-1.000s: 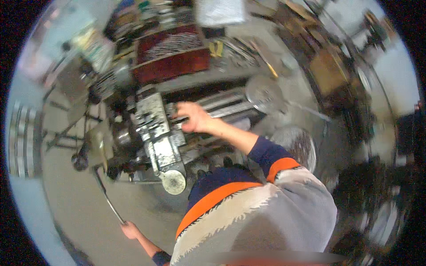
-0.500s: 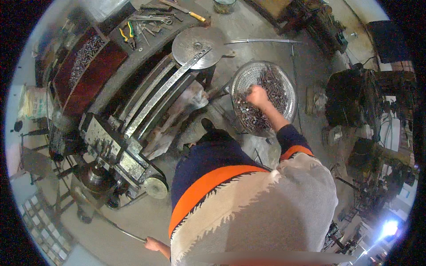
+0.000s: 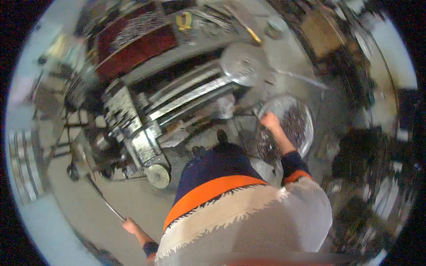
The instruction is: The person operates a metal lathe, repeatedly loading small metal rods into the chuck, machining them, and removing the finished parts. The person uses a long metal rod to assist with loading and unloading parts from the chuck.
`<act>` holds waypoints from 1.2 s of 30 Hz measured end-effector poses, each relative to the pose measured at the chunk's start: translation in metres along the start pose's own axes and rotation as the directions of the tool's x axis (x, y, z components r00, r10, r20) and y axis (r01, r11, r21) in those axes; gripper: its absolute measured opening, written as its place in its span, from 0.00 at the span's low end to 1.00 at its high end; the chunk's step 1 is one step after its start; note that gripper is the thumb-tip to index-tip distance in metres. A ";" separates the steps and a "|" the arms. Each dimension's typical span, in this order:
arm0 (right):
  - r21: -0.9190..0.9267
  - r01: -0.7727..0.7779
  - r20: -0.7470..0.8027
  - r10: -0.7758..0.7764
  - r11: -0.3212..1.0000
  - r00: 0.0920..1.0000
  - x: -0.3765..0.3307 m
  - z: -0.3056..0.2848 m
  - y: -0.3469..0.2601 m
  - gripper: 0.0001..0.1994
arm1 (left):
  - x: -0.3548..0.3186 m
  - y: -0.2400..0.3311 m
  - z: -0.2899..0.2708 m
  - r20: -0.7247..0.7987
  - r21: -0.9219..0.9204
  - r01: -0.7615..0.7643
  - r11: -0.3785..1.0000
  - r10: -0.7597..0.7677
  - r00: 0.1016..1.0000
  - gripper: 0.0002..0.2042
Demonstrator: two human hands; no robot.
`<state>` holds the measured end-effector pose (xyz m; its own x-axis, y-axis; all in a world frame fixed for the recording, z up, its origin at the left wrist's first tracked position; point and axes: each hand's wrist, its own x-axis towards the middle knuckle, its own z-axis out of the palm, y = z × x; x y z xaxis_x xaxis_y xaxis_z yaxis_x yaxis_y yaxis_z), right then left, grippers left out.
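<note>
At the lower left my left hand (image 3: 130, 225) is closed round the end of a thin metal rod (image 3: 106, 201), which runs up and away toward the machine. My right hand (image 3: 270, 120) is closed over the left side of a round perforated metal basin (image 3: 309, 138). Many small dark metal pieces (image 3: 295, 119) lie heaped in that basin; blur hides their exact kind. Whatever the right fingers hold is hidden. Left of the basin stands a long metal machine (image 3: 133, 117) with bright rails and a round metal disc (image 3: 237, 71) at its far end.
A dark red box (image 3: 142, 51) of small metal parts sits on the bench at the far left. Yellow-handled pliers (image 3: 183, 21) and other hand tools lie beside it. A small round container (image 3: 273, 29) stands further back. Dark machinery (image 3: 355, 155) fills the right side.
The whole view has turned and blurred, shifting the machine and basin right. My right hand is nearer the basin's left rim. My left hand still grips the rod, with more forearm showing.
</note>
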<state>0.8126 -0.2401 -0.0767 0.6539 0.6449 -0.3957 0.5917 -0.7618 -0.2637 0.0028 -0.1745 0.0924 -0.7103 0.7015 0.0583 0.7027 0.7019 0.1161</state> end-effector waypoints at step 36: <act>0.417 0.907 -0.316 -0.945 -0.059 0.084 -0.299 -0.061 -0.433 0.15 | -0.088 0.228 -0.076 0.167 -0.981 0.154 0.116 0.911 0.376 0.14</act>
<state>0.3895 -0.0989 0.2091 -0.3551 0.7935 0.4943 0.3617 0.6042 -0.7100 0.2219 -0.0856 0.1894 0.3798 0.9243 -0.0381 -0.0674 0.0687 0.9954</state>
